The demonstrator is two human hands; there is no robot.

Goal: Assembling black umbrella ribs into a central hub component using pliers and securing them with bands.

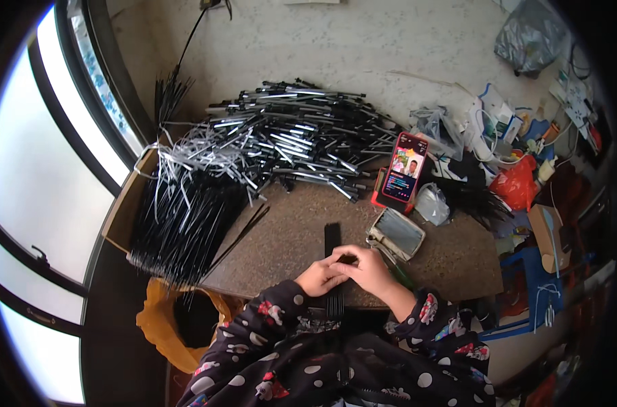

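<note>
Holding left hand (316, 277) and right hand (367, 268) together over black strips (332, 236), near table (281, 251) edge

Leftmost, black strands (186, 220); then silver-and-black rods (295, 129); midway, with fingers (352, 253) bunched, hiding the strips' middle, cannot tell whether gripping anything; rightward, beyond right hand, shallow box (417, 247), propped phone (405, 168)

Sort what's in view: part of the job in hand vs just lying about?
Likely the job:
- black strip at the left hand and right hand
- thin black strands, left
- heap of black-and-silver pieces, back

Likely just lying about:
- propped phone
- clear bag beside it
- red bag, right
- grey bag on the wall
</note>
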